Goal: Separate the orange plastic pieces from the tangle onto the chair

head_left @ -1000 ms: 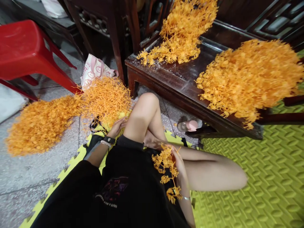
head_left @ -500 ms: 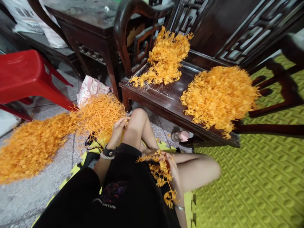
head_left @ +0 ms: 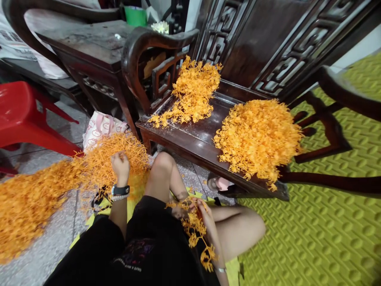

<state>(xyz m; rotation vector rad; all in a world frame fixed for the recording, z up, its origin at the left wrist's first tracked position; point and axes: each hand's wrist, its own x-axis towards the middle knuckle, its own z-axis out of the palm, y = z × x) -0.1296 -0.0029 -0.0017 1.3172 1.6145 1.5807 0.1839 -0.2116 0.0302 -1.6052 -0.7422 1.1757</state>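
Note:
My left hand (head_left: 120, 167), a dark band on its wrist, is over a heap of thin orange plastic stems (head_left: 101, 159) on the floor. Its fingers are curled in; anything between them is too small to make out. Over my lap, my right hand (head_left: 206, 212) is closed on a bunch of orange plastic flower pieces (head_left: 195, 224), whose strands dangle below the palm. Two piles of similar orange plastic flowers lie on the wooden chair seat, one at its left (head_left: 196, 89) and a rounder one at its right (head_left: 260, 135).
A long orange heap (head_left: 32, 202) spreads over the floor at the left, near a red plastic stool (head_left: 18, 115). A patterned bag (head_left: 98, 129) stands behind the stems. The dark wooden chair (head_left: 190, 139) is in front of my knees; yellow-green foam mat (head_left: 321, 238) covers the right.
My left hand has moved from beside my knee leftward onto the stem heap. My right hand stays over my lap with its bunch. The camera view has shifted a little.

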